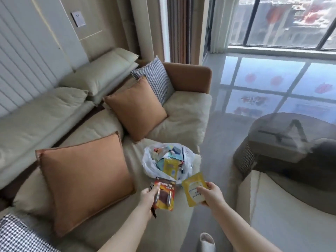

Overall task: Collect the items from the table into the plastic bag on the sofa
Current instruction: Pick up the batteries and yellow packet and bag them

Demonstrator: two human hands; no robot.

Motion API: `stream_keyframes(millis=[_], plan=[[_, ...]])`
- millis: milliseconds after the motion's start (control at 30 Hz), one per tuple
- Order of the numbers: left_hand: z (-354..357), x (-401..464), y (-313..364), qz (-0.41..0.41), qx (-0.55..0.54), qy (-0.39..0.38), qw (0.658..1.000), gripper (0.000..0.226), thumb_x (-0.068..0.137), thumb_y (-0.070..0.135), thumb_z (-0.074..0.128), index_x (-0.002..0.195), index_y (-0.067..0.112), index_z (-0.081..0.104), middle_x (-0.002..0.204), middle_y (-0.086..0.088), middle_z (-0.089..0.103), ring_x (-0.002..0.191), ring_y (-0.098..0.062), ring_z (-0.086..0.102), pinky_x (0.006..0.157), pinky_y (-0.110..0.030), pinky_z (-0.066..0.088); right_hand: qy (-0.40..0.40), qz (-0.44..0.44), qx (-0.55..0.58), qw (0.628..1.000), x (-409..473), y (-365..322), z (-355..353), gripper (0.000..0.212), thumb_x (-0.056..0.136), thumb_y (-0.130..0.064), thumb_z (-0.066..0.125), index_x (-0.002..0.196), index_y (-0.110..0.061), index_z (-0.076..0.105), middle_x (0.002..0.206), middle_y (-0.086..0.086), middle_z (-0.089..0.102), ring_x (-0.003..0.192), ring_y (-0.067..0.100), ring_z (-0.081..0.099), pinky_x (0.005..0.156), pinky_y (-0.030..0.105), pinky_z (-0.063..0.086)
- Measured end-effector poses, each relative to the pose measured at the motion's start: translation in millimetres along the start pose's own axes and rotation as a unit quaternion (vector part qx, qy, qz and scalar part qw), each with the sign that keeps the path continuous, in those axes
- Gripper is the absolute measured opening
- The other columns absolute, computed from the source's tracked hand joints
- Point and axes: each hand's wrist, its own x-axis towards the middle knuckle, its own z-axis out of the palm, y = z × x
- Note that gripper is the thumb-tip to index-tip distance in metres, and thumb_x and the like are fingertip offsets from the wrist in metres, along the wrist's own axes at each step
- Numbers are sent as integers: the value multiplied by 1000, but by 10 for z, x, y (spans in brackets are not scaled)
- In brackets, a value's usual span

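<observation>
A battery pack [165, 194] was gripped by the left hand [148, 196] and a yellow sachet [194, 189] pinched by the right hand [211, 194]. The open plastic bag [151, 160] lay just beyond both sets of fingertips, about equally near each.

Home living room. A cream sofa [183, 113] is stretching away beyond the fingers [154, 190], carrying orange cushions [135, 108] and a checked cushion [156, 77]. Curtains [178, 30] are hanging far ahead of the fingers beside a floor-length window [283, 22]. A glass table [291, 135] is standing off to their right on glossy floor [254, 84]. A wall switch [78, 19] is sitting up left.
</observation>
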Motion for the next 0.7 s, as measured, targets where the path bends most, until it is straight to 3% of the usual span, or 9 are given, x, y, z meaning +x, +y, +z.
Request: stream_keyframes(millis=[100,167,333,433,533,633,700], plan=[[168,210,172,-10,-17,37,999,55,88,23,68,129,-6,47,106,-21,67,72,-24,65,47,-23,49,-39,7,-49,998,387,-290,13,11,87,-3,56,96,-9,56,84,11,63,70,21,61,45,26,51],[293,393,292,-10,-26,56,998,52,88,23,67,127,-5,49,101,-18,68,76,-25,67,53,-25,52,-57,10,-83,995,645,-466,32,12,88,-3,52,97,-9,56,92,15,64,75,24,62,42,22,46],[532,658,603,-13,-40,99,994,16,91,19,64,88,4,58,78,-9,66,67,-21,63,55,-26,49,-71,33,-129,989,1195,-704,59,17,88,-3,48,102,-9,55,101,18,63,83,28,62,46,25,48],[573,880,813,-5,-42,131,990,16,89,20,66,78,14,56,80,-8,66,76,-26,65,73,-36,54,-67,29,-160,984,1439,-774,107,20,88,-4,48,106,-8,57,101,17,64,83,28,64,51,29,52],[598,1261,1014,9,-28,153,988,17,86,23,70,95,10,62,93,-11,69,91,-30,67,90,-45,54,-51,13,-206,977,1708,-863,196,24,87,-6,49,108,-14,57,94,10,65,83,27,66,63,38,58],[540,2057,880,-7,41,163,986,50,71,36,71,112,8,62,101,-13,71,90,-31,69,87,-51,55,-23,8,-237,971,1957,-938,307,29,86,-4,47,111,-13,59,87,4,62,83,26,64,74,40,57],[640,2242,1000,-20,80,161,983,49,67,32,68,108,7,60,99,-11,70,86,-29,68,84,-47,57,-12,5,-256,967,2146,-979,420,35,86,-3,45,117,-12,57,93,3,59,86,24,59,73,34,52]])
